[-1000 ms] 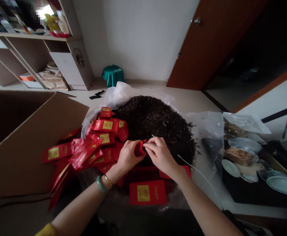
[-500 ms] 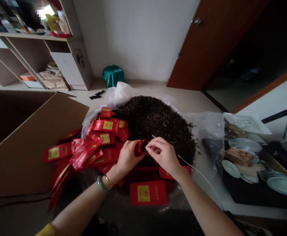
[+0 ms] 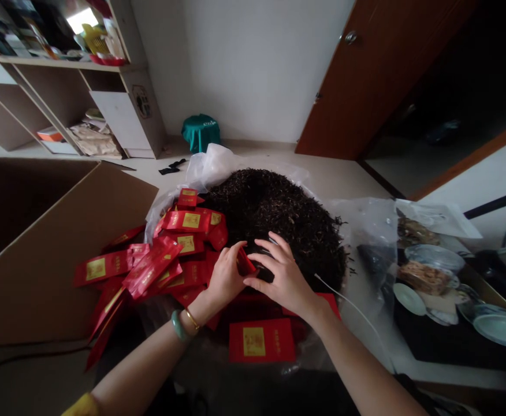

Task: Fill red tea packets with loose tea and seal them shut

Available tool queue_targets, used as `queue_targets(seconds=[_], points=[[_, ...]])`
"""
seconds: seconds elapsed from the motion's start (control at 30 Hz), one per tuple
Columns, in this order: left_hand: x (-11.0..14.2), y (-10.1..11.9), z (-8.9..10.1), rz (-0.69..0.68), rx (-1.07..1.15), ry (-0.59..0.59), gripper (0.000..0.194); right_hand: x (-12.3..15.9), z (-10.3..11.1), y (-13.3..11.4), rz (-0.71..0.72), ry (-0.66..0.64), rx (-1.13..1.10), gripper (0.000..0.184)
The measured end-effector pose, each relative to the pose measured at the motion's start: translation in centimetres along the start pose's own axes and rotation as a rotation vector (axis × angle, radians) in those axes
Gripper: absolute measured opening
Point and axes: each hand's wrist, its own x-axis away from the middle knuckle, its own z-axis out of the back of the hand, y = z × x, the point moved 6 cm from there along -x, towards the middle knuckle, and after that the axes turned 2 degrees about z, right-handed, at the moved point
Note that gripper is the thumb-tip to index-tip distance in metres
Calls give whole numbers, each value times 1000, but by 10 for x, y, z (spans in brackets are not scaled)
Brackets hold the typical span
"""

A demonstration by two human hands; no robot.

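Pile of red packets [image 3: 153, 271]: lay at your eleven o'clock.
Left hand [image 3: 224, 274]: your fingers gripped one small packet [image 3: 245, 263].
Held packet: sat at twelve o'clock, between your hands.
Dark leaves [image 3: 274, 199]: rose at twelve o'clock, farther out.
Right hand [image 3: 281, 274]: your fingers stood apart, thumb near it.

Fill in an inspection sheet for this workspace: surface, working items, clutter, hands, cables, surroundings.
Surface: translucent plastic sheeting around a heap of dark leaf-like bits.
Working items: red packet in hand; pile of red packets left of the heap; flat red packet in front.
Clutter: dishes at right.
Hands: left hand grips its packet; right hand beside it, fingers spread; contact unclear.
Cables: white cord at right.
Surroundings: cardboard box left; brown door beyond.
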Motion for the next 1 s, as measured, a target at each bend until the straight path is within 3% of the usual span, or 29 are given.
queue_targets(seconds=[0.1, 0.27, 0.47, 0.73, 0.9, 1.0], points=[[0, 0, 0, 31, 9, -15, 67, 2, -6, 0, -11, -90, 49, 38], [1, 4, -4, 11, -21, -73, 72, 5, -13, 6, -58, -210, 12, 11], [0, 4, -1, 33, -33, -39, 71, -1, 10, 11, -77, -34, -236, 17], [2, -4, 0, 170, 88, 1, 83, -3, 44, 13, -202, 279, -254, 19], [3, -9, 1, 291, 172, 49, 88, -1, 33, 24, -250, 121, -157, 11], [4, -12, 3, 338, 197, 97, 92, 2, 20, 23, -252, 58, -174, 25]])
